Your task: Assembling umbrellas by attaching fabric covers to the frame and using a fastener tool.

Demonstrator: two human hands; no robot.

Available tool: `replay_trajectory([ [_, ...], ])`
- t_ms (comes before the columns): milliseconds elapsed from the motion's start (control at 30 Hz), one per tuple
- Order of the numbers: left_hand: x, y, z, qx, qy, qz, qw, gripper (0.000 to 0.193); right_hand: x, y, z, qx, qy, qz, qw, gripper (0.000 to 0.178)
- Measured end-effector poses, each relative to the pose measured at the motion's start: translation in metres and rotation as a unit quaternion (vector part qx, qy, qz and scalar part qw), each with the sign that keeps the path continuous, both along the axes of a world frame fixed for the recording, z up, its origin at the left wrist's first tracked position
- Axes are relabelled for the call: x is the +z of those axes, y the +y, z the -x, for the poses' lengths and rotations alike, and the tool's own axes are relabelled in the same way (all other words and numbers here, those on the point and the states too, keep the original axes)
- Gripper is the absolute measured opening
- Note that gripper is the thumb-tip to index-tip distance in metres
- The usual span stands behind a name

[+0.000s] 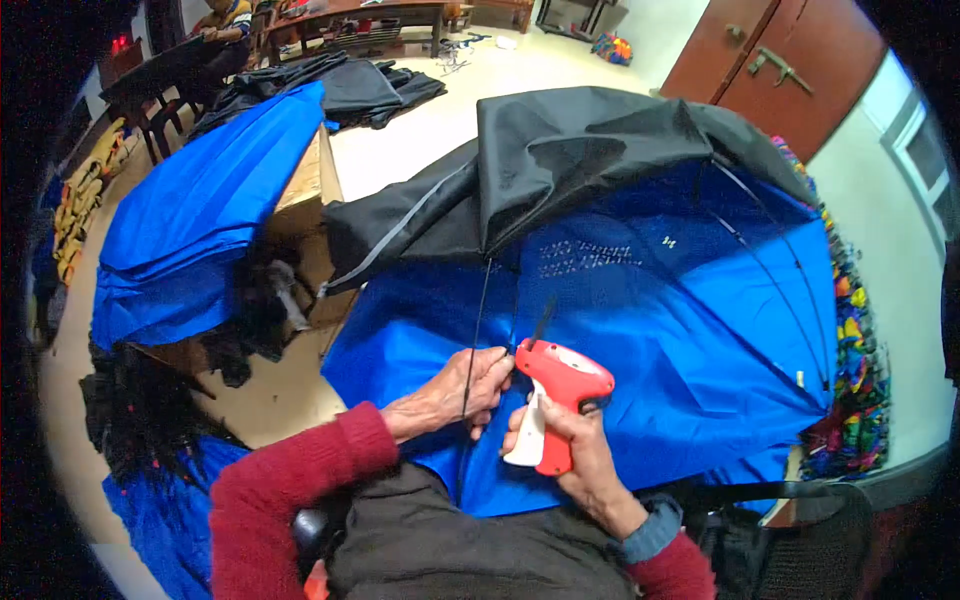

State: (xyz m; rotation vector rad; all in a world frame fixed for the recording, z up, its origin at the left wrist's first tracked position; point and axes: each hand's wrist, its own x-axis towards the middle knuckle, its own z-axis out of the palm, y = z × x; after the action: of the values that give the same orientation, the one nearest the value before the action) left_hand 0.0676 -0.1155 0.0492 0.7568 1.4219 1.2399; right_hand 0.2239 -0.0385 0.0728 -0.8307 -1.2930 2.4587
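Observation:
Spread across my lap is a half-folded umbrella (640,370), blue on one face and black on the other, with thin dark ribs. My right hand (567,435) is wrapped round the white and red grip of a tagging gun (570,375), its nose pointing toward my left hand. My left hand (478,385) is closed in a pinch on the umbrella, beside a thin rib, close to the gun's front end. What exactly lies between the left fingertips is too small to tell. A black strip rises above the gun's nose.
To the left, another blue umbrella cloth (190,230) hangs over a cardboard box (310,190). Black umbrella pieces (350,90) lie on the floor behind. A pile of multicoloured bundles (855,370) lines the right wall, near a brown door (770,70). Far left, a person (228,25) sits.

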Motion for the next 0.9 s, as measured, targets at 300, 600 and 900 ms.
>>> replay_trajectory([
  [300, 0.043, -0.009, 0.143, -0.009, 0.05, 0.079, 0.996, 0.029, 0.142, 0.011, -0.074, 0.007, 0.195, 0.019, 0.981, 0.045],
  [600, -0.008, -0.018, 0.175, 0.156, 0.004, 0.12, 0.98, 0.03, 0.093, 0.026, -0.045, 0.067, 0.011, -0.273, 0.96, 0.041],
  [900, 0.014, 0.001, 0.15, 0.065, 0.003, 0.063, 0.996, 0.032, 0.069, 0.014, -0.102, 0.262, 0.052, -0.377, 0.887, 0.043],
])
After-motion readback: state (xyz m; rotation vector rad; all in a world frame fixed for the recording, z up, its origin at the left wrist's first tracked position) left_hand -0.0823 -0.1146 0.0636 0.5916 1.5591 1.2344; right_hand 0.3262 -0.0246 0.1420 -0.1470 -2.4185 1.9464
